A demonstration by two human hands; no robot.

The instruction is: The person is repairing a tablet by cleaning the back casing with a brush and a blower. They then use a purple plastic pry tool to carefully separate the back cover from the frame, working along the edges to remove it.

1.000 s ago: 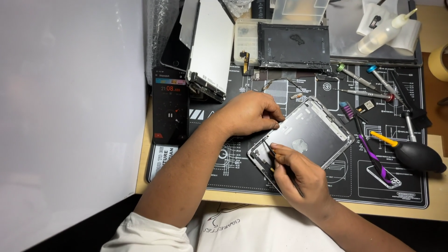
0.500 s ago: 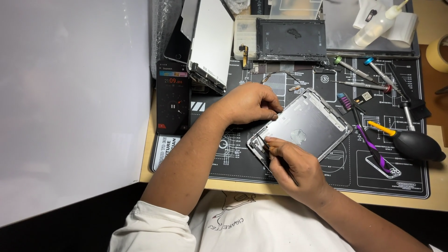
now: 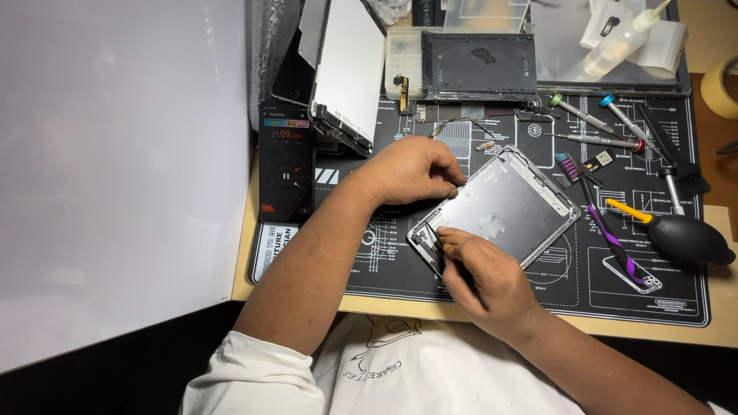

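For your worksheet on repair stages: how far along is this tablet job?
Done: the screen panel is off and propped aside. In hand: the left hand steadies the grey tablet shell while the right hand works at its lower corner. Left: the parts remain unassembled.

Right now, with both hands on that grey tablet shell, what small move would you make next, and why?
Probably keep the left hand pressing the tablet shell steady while the right hand works on at the near corner. The right fingertips pinch something too small to identify there, and the shell lies loose on the black work mat.
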